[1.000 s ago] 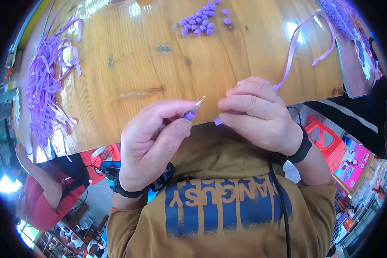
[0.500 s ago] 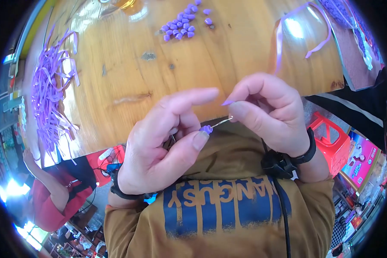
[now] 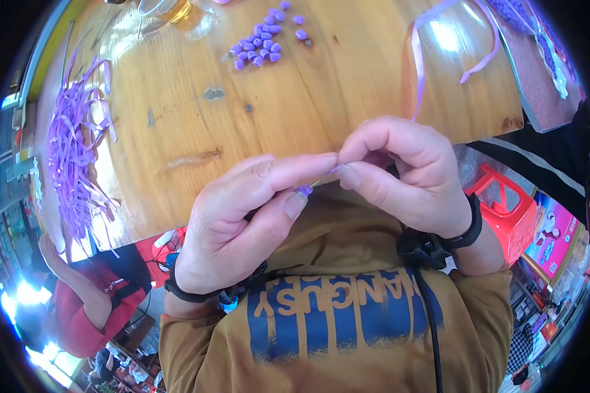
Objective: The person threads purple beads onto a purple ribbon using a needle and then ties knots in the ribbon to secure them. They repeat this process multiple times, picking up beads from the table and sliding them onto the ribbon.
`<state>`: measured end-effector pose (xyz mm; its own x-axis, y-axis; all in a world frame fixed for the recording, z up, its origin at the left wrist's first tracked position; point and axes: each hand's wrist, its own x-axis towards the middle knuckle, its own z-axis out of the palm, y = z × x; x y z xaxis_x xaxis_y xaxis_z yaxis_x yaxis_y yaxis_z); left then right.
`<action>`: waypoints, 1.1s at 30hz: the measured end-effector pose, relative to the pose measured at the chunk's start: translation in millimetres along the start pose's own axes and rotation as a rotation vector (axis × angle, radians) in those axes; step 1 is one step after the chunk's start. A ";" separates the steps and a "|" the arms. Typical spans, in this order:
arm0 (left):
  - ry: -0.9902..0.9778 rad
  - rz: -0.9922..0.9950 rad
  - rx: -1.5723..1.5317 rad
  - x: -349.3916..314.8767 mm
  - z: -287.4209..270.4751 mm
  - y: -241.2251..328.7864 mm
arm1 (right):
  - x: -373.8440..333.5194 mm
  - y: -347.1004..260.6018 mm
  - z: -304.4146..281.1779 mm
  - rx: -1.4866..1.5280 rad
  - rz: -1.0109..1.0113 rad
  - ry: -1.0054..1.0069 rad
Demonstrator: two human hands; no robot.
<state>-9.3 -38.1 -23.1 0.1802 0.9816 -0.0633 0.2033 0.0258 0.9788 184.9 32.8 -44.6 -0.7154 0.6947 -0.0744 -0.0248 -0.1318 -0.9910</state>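
Note:
Close in front of my chest, my left hand (image 3: pixel 239 213) pinches a small purple piece (image 3: pixel 304 190) between thumb and fingers. Out of that piece a thin metal wire hook (image 3: pixel 316 183) points toward my other hand. My right hand (image 3: pixel 406 170) has thumb and forefinger pressed together on the end of a purple ribbon (image 3: pixel 418 78), which trails away across the right side of the table. Both sets of fingertips almost meet, and the ribbon's tip is at the wire hook's end; whether it is through the hook is too small to tell.
On the wooden table (image 3: pixel 177 118), several small purple rolled pieces (image 3: pixel 262 46) lie at the far middle, with a heap of purple ribbons (image 3: pixel 75 157) on the left. A glass cup (image 3: pixel 167 9) stands at the far edge. A red stool (image 3: pixel 504 216) is right; a person in red (image 3: pixel 85 314) sits left.
My hands have drawn together, bringing the ribbon's end down to the wire hook. My left forefinger has lowered toward the right fingertips. The view has shifted slightly.

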 end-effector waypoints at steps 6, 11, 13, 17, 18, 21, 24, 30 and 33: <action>-0.015 -0.011 0.021 0.7 -0.7 -0.6 | 0.5 1.8 -0.2 -0.041 0.005 0.009; -0.038 -0.022 0.015 -0.8 -3.5 -2.2 | 1.4 1.4 1.3 -0.063 0.011 0.029; -0.020 -0.146 -0.088 -3.4 -4.2 0.2 | 1.8 1.2 2.0 -0.069 0.018 0.033; 0.009 -0.172 -0.116 -5.6 -4.4 0.6 | 2.2 0.7 4.1 -0.078 0.017 0.055; -0.001 -0.175 -0.110 -5.6 -4.2 0.5 | 2.1 1.0 4.2 -0.078 0.018 0.056; -0.025 -0.214 -0.112 -5.4 -4.5 1.8 | 2.1 1.5 4.4 -0.053 0.013 0.060; -0.034 -0.210 -0.082 -4.3 -2.2 0.3 | 2.1 1.6 4.8 -0.062 -0.006 0.063; -0.037 -0.111 -0.019 -2.5 -1.8 -4.5 | 1.0 4.2 4.7 -0.049 0.000 0.062; -0.051 -0.126 -0.023 -1.7 -3.2 -5.0 | 1.0 5.6 4.7 -0.073 -0.027 0.071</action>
<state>-13.7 -39.3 -27.3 0.2035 0.9593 -0.1956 0.2060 0.1534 0.9665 180.8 29.4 -49.6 -0.6635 0.7463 -0.0529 0.0097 -0.0621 -0.9980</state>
